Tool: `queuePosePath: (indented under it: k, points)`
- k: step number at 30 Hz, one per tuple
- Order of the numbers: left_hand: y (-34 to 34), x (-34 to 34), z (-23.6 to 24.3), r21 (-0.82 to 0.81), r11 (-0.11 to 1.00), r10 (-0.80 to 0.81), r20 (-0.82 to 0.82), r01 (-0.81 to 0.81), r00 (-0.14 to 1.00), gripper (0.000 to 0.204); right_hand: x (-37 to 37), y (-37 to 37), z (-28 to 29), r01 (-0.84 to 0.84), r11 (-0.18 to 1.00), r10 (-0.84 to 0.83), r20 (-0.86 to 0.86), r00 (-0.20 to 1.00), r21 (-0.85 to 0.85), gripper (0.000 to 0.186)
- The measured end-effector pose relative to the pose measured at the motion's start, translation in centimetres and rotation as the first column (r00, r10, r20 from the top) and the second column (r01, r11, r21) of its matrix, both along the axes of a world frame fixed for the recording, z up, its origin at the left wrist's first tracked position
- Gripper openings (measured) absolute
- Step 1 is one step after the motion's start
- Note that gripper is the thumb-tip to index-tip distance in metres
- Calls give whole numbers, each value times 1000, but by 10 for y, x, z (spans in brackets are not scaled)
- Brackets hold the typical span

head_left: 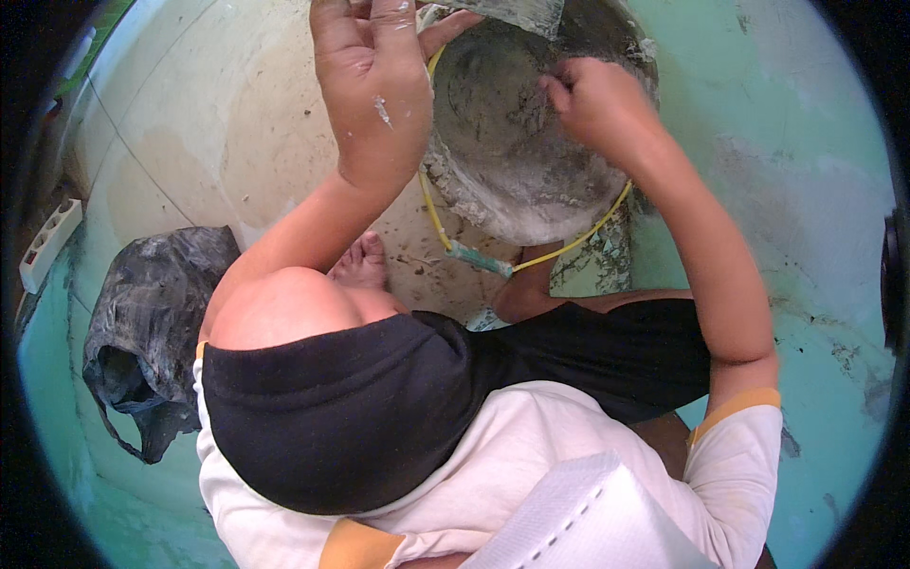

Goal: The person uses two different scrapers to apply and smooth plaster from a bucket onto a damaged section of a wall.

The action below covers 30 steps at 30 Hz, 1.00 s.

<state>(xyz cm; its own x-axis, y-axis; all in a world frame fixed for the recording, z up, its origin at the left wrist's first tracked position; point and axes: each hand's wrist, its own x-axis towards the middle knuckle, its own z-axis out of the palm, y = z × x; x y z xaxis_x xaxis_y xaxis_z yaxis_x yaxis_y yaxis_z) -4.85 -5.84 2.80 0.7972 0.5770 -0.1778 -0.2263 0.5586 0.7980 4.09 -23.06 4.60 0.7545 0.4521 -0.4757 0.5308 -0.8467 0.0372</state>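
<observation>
At the top edge of the head view, my left hand (374,90) is cut off by the frame and has pale smears on it. It grips a flat, plaster-smeared scraper (526,11), whose blade reaches over the bucket's far side; its handle is hidden. Dried grey material crusts the round bucket (531,213), which stands between my feet with its yellow wire handle (578,239) hanging down on the near side. My right hand (602,104) is over the bucket's mouth, fingers curled closed; whatever they might hold is hidden.
A crumpled black plastic bag (166,313) lies to my left on the floor. Beyond it is a white power strip (49,245). Splatter marks the tiled floor (275,123), while a patchy green painted surface (787,114) spreads along the right. My bare foot (362,264) stands left of the bucket.
</observation>
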Motion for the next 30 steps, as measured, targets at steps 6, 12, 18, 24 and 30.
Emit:
queuePosePath:
  k: [6,12,18,24,30]
  points:
    - [6,-1,-8,-34,999,-10,3,10,1000,26,-5,-14,43,-55,978,37,-93,995,-203,27]
    - [2,1,-1,-94,995,7,-39,-11,999,23,-11,-37,1,-159,910,135,-90,987,-383,23]
    - [7,2,-15,-129,992,13,32,-9,999,22,-20,-13,3,-63,983,69,31,997,-170,23]
    - [7,4,-20,-157,988,25,97,-10,995,23,-7,-24,17,-112,925,111,-23,994,-364,25]
    - [6,5,-13,-172,985,36,115,-16,993,25,3,-36,-10,-149,932,172,43,984,-330,26]
